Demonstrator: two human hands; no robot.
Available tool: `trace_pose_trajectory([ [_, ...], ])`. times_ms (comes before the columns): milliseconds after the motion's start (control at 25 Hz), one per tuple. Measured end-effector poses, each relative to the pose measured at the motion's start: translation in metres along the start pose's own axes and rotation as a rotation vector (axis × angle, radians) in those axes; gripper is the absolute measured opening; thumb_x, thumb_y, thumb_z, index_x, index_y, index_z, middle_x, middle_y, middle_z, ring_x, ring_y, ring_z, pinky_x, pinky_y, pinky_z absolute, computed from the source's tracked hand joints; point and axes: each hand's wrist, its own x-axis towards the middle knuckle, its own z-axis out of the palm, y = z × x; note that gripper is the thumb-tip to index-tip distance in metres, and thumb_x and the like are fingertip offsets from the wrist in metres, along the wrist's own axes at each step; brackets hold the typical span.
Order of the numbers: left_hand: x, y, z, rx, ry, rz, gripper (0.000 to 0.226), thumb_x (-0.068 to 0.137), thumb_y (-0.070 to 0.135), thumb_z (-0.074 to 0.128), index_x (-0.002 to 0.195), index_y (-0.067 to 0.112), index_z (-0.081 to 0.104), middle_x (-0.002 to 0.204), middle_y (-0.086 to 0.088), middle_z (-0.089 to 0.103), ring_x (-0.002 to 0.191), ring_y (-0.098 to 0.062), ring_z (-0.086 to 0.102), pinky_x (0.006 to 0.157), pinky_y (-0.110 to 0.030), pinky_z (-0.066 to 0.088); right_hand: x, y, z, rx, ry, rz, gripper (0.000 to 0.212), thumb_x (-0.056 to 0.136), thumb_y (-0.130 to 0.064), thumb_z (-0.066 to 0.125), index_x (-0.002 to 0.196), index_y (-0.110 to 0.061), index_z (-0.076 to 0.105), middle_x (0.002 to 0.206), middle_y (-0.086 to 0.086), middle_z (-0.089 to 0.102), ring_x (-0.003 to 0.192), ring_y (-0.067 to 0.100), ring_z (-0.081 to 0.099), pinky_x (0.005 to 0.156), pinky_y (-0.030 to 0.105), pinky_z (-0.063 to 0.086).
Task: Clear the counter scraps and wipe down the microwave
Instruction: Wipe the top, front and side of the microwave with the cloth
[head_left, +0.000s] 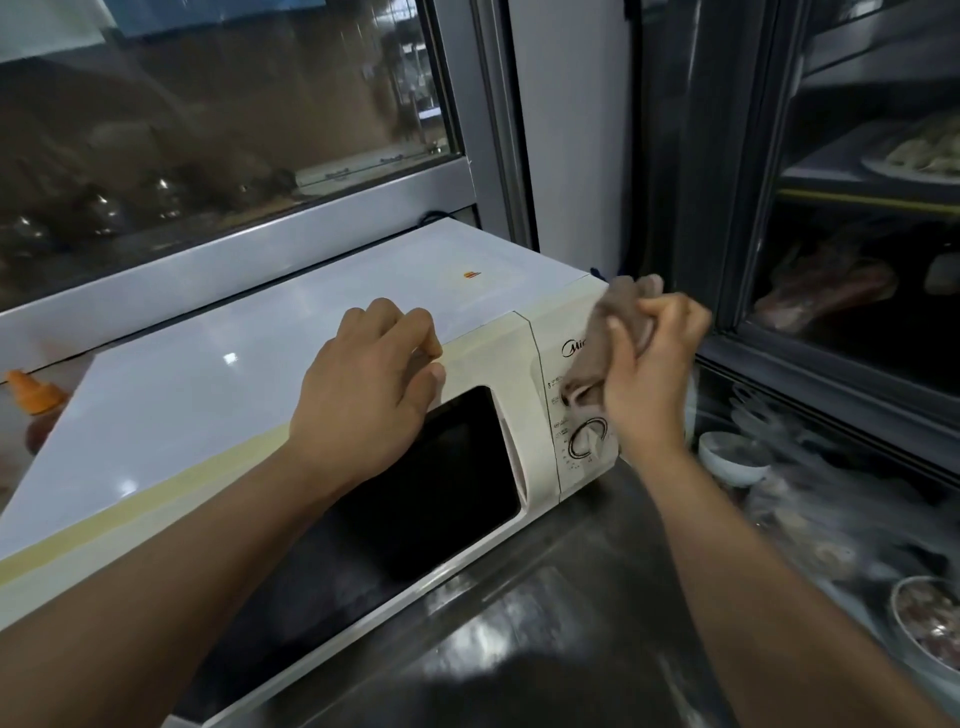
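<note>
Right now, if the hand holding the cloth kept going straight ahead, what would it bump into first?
Probably the microwave. The right hand presses the cloth at its control panel, so the cloth would push harder against the panel above the dial.

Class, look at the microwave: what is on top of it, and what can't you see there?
On the microwave top: the left hand resting near the front edge, and a small orange sticker. The surface beneath that hand is hidden. The right hand holds a cloth against the control panel.

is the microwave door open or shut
Shut. The microwave door lies flush with the control panel, no gap showing. The left hand rests on its top edge.
</note>
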Motion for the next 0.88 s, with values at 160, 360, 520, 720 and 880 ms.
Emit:
trace_pose_trajectory([
  [160, 0.001, 0.003, -0.002, 0.023, -0.008, -0.004, 0.023, 0.083, 0.032, 0.041, 0.096, 0.018, 0.054, 0.095, 0.002, 0.049, 0.091, -0.019, 0.043, 0.066, -0.029, 0.033, -0.019, -0.003, 0.010, -0.034, 0.081, -0.005, 0.017, 0.087, -0.004, 0.059, 0.099, 0.000, 0.047, 0.118, 0.016, 0.038, 0.101, 0.004, 0.039, 0.085, -0.007, 0.026],
  [360, 0.001, 0.002, -0.002, 0.016, -0.009, -0.010, 0.023, 0.083, 0.032, 0.041, 0.096, 0.018, 0.055, 0.096, 0.002, 0.050, 0.090, -0.018, 0.044, 0.066, -0.029, 0.034, -0.046, 0.000, 0.011, -0.145, -0.181, -0.184, 0.020, 0.078, 0.004, 0.063, 0.090, -0.005, 0.049, 0.120, 0.015, 0.035, 0.113, 0.021, 0.039, 0.092, 0.013, 0.037],
  [520, 0.001, 0.000, 0.000, 0.018, 0.000, -0.011, 0.022, 0.083, 0.032, 0.043, 0.096, 0.018, 0.056, 0.098, 0.002, 0.051, 0.092, -0.018, 0.044, 0.066, -0.029, 0.035, -0.004, 0.017, -0.010, -0.010, -0.217, -0.017, 0.028, 0.081, 0.001, 0.065, 0.085, -0.016, 0.044, 0.110, 0.002, 0.037, 0.096, 0.004, 0.046, 0.081, -0.007, 0.029],
  [720, 0.000, 0.001, 0.001, 0.023, 0.013, -0.008, 0.020, 0.084, 0.032, 0.043, 0.095, 0.020, 0.055, 0.095, 0.005, 0.048, 0.091, -0.014, 0.041, 0.066, -0.028, 0.031, 0.015, 0.053, -0.021, 0.254, -0.229, 0.246, 0.029, 0.088, -0.010, 0.062, 0.072, -0.028, 0.046, 0.075, -0.004, 0.054, 0.064, -0.002, 0.052, 0.056, 0.011, 0.045],
  [880, 0.000, 0.003, 0.000, 0.031, 0.026, -0.004, 0.023, 0.084, 0.033, 0.042, 0.096, 0.019, 0.056, 0.095, 0.005, 0.047, 0.092, -0.014, 0.042, 0.066, -0.027, 0.029, -0.010, 0.079, -0.022, 0.262, -0.172, 0.443, 0.032, 0.088, -0.004, 0.060, 0.068, -0.022, 0.043, 0.067, -0.008, 0.048, 0.049, -0.010, 0.047, 0.049, 0.010, 0.040],
])
